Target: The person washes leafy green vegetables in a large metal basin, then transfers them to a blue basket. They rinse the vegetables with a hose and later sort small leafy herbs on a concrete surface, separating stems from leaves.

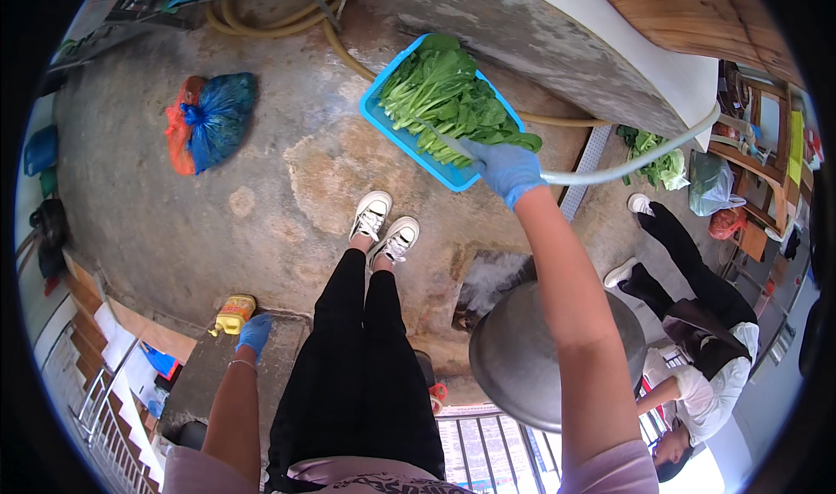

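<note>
My right hand [506,169], in a blue glove, grips a pale flexible hose [627,171] above the near right edge of a blue plastic basket [410,149]. What looks like a stream of water [439,135] runs from the hose towards the leafy green vegetables [450,92] heaped in that basket. The basket rests on the concrete floor, and a few leaves overhang its right rim. My left hand [255,335], also gloved in blue, hangs at the lower left with nothing visible in it. Near it in the picture is a yellow plastic jug [234,314].
Tied red and blue plastic bags [222,122] lie on the left floor. A yellowish hose [343,53] runs behind the basket. At lower right is a large metal bowl-shaped vessel [513,357]; beyond stands another person [708,337]. More greens [653,158] lie by a drain grate [588,167].
</note>
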Demonstrator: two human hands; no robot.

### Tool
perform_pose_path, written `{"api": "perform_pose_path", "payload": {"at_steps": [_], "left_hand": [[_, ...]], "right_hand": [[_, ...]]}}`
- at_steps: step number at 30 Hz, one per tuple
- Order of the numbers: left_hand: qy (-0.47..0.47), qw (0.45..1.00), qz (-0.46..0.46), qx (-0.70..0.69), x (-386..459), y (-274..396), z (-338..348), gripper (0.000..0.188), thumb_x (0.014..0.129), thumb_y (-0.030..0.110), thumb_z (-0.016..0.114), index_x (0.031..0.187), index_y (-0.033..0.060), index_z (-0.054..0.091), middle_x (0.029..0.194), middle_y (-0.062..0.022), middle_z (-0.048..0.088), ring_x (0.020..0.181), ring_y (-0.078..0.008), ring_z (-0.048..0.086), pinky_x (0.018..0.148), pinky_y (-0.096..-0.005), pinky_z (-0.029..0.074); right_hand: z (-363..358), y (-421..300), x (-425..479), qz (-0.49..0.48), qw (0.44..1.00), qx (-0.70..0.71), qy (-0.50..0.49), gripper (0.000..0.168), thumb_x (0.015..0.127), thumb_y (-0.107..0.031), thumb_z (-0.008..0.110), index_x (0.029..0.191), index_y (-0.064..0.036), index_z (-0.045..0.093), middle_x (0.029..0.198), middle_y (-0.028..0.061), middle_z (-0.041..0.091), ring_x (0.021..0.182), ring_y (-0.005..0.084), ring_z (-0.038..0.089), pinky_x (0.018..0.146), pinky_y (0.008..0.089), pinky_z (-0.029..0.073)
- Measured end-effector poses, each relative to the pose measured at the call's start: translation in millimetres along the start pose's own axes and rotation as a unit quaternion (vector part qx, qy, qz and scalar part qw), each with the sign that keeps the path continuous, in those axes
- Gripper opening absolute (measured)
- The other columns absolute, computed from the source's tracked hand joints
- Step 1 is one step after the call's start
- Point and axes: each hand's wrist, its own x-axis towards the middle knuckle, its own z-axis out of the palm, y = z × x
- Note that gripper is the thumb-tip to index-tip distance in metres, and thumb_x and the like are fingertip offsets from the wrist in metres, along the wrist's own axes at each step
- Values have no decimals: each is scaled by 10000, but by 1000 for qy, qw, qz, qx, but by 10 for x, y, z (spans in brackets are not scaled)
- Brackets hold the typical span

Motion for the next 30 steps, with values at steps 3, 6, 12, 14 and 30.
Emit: {"api": "perform_pose_path", "payload": {"at_steps": [3, 6, 12, 14, 30], "left_hand": [[-2, 1000, 1, -18, 101, -229, 75, 330, 845, 316, 490, 1053, 101, 630, 1039, -158, 623, 983, -325, 589, 847, -383, 469], [8, 998, -8, -55, 183, -701, 221, 320, 845, 302, 500, 1052, 96, 630, 1029, -154, 628, 974, -322, 594, 842, -378, 470], [-18, 989, 10, -149, 357, -516, 306, 316, 839, 281, 544, 1059, 70, 625, 939, -129, 658, 855, -243, 634, 766, -330, 489], [-41, 987, 7, -156, 279, -37, 212, 312, 839, 270, 559, 1059, 57, 624, 887, -110, 666, 772, -187, 636, 717, -303, 494], [-81, 948, -34, -307, 120, 87, 22, 312, 851, 158, 582, 1126, 11, 585, 913, -51, 641, 718, -123, 585, 653, -247, 493]], "right_hand": [[256, 330, -201, 37, 999, 16, 6, 379, 849, -241, 483, 1224, -277, 515, 849, 139, 636, 768, 340, 612, 677, 444, 475], [260, 261, -212, 78, 996, 43, 2, 411, 864, -303, 501, 1271, -337, 463, 895, 154, 634, 798, 337, 612, 696, 442, 479], [307, 382, -232, 90, 994, 61, 31, 410, 879, -328, 492, 1284, -365, 442, 915, 165, 629, 817, 345, 608, 709, 440, 479], [277, 564, -334, 144, 988, 52, 36, 415, 879, -322, 486, 1291, -352, 439, 923, 162, 631, 822, 343, 608, 714, 441, 479], [-240, 248, 125, 126, 983, 101, 89, 436, 866, -311, 496, 1298, -313, 440, 1058, 124, 615, 929, 319, 595, 791, 431, 464]]}}
